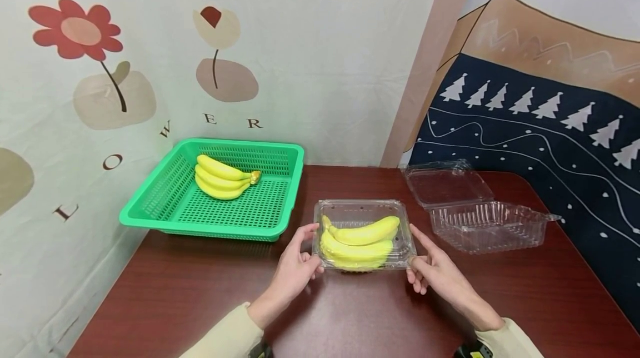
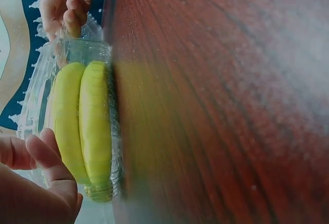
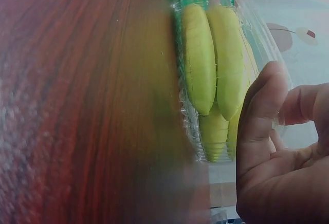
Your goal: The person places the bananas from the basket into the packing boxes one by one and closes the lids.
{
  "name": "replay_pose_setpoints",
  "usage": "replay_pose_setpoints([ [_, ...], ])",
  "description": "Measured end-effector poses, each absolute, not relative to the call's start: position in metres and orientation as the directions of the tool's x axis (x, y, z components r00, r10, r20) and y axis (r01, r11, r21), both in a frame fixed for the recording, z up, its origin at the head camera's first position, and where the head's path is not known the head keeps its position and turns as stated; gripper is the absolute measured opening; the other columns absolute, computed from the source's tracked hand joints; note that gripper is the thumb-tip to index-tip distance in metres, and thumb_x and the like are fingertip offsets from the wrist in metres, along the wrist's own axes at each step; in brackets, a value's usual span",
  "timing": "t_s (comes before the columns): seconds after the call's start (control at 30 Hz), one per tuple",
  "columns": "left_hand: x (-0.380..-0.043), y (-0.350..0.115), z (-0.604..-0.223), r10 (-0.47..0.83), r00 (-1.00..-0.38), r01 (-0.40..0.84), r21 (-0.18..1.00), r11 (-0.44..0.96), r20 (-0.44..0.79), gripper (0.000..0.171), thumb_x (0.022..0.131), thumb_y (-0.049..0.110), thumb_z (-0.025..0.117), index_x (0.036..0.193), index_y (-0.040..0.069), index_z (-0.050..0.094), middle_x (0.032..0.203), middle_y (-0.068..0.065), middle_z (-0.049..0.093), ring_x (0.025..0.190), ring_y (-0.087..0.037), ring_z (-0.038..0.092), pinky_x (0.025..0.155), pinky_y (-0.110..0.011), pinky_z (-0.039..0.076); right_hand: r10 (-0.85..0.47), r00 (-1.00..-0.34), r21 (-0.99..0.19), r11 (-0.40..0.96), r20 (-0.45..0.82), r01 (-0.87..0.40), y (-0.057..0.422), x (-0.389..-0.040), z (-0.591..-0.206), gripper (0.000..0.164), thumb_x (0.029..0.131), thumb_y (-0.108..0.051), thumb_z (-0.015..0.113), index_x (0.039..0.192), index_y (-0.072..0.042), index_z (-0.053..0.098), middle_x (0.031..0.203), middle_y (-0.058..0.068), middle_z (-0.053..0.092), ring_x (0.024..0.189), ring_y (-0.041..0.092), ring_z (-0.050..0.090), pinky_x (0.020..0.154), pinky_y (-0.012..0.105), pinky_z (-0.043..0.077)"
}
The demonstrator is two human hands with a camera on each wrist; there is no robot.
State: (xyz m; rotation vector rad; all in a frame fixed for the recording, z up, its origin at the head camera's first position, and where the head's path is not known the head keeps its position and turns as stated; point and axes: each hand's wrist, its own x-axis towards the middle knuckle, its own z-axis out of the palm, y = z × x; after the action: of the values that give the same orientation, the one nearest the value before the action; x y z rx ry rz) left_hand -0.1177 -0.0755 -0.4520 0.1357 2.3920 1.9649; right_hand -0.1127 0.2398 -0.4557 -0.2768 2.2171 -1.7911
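Note:
In the head view, a clear plastic clamshell box [image 1: 357,209] is at the middle of the table, its lid down over a bunch of yellow bananas [image 1: 362,249]. My left hand [image 1: 295,269] holds its left end, thumb at the front corner and index finger along the side. At the opposite end, my right hand [image 1: 436,273] grips the right edge in much the same way. Both wrist views show the bananas [image 2: 94,126] through the ribbed clear wall, close to the tabletop. The undersides of the fingers behind the box are partly hidden.
A green plastic basket [image 1: 285,202] stands at the back left, with another banana bunch [image 1: 222,177] inside. To the right sits a second clear clamshell box [image 1: 490,227], its lid [image 1: 447,185] raised back toward the wall cloth. The dark red wooden table [image 1: 365,313] meets the cloth behind.

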Motion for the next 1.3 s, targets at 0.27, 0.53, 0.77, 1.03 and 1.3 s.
replay_pose_setpoints([
  [0.27, -0.1186, -0.0746, -0.4503, 0.092, -0.996, 0.022, 0.991, 0.132, 0.010, 0.075, 0.077, -0.019, 0.055, 0.146, 0.010, 0.051, 0.140, -0.023, 0.051, 0.060, -0.030, 0.062, 0.049, -0.024, 0.046, -0.345, -0.936, -0.982, 0.190, -0.062, -0.005, 0.2406, -0.1134, -0.4564, 0.079, 0.098, 0.005, 0.052, 0.164, -0.002, 0.009, 0.067, 0.006, 0.058, 0.050, 0.011, 0.053, 0.046, 0.022, 0.046],
  [0.53, -0.1204, -0.0748, -0.4513, 0.099, -0.995, 0.002, 0.992, 0.126, -0.011, 0.076, 0.076, -0.020, 0.053, 0.147, 0.009, 0.050, 0.141, -0.023, 0.050, 0.060, -0.032, 0.062, 0.045, -0.022, 0.041, -0.368, -0.930, -0.984, 0.174, -0.018, -0.050, 0.2412, -0.1141, -0.4566, 0.080, 0.096, 0.008, 0.051, 0.163, 0.002, 0.008, 0.066, 0.003, 0.058, 0.050, 0.008, 0.052, 0.044, 0.020, 0.045],
  [0.77, -0.1203, -0.0743, -0.4511, 0.098, -0.995, 0.014, 0.993, 0.113, 0.002, 0.077, 0.075, -0.020, 0.053, 0.147, 0.008, 0.051, 0.140, -0.024, 0.049, 0.058, -0.029, 0.059, 0.044, -0.022, 0.040, -0.364, -0.931, -0.982, 0.181, -0.016, -0.054, 0.2406, -0.1136, -0.4562, 0.081, 0.095, 0.009, 0.051, 0.164, 0.002, 0.008, 0.065, 0.003, 0.058, 0.049, 0.008, 0.052, 0.044, 0.020, 0.045],
  [1.03, -0.1205, -0.0736, -0.4516, 0.094, -0.996, 0.018, 0.993, 0.113, 0.008, 0.079, 0.074, -0.021, 0.053, 0.147, 0.009, 0.051, 0.142, -0.023, 0.049, 0.057, -0.027, 0.058, 0.044, -0.022, 0.040, -0.357, -0.934, -0.981, 0.188, -0.029, -0.041, 0.2399, -0.1129, -0.4553, 0.082, 0.094, 0.010, 0.050, 0.164, 0.001, 0.008, 0.064, 0.005, 0.058, 0.049, 0.009, 0.052, 0.043, 0.020, 0.044],
  [1.3, -0.1212, -0.0739, -0.4539, 0.093, -0.996, 0.020, 0.989, 0.150, 0.006, 0.078, 0.074, -0.019, 0.051, 0.147, 0.009, 0.050, 0.141, -0.024, 0.048, 0.058, -0.033, 0.060, 0.040, -0.022, 0.038, -0.360, -0.933, -0.983, 0.175, -0.008, -0.059, 0.2397, -0.1120, -0.4576, 0.086, 0.094, 0.011, 0.049, 0.165, -0.001, 0.002, 0.065, 0.008, 0.059, 0.050, 0.008, 0.053, 0.043, 0.021, 0.046],
])
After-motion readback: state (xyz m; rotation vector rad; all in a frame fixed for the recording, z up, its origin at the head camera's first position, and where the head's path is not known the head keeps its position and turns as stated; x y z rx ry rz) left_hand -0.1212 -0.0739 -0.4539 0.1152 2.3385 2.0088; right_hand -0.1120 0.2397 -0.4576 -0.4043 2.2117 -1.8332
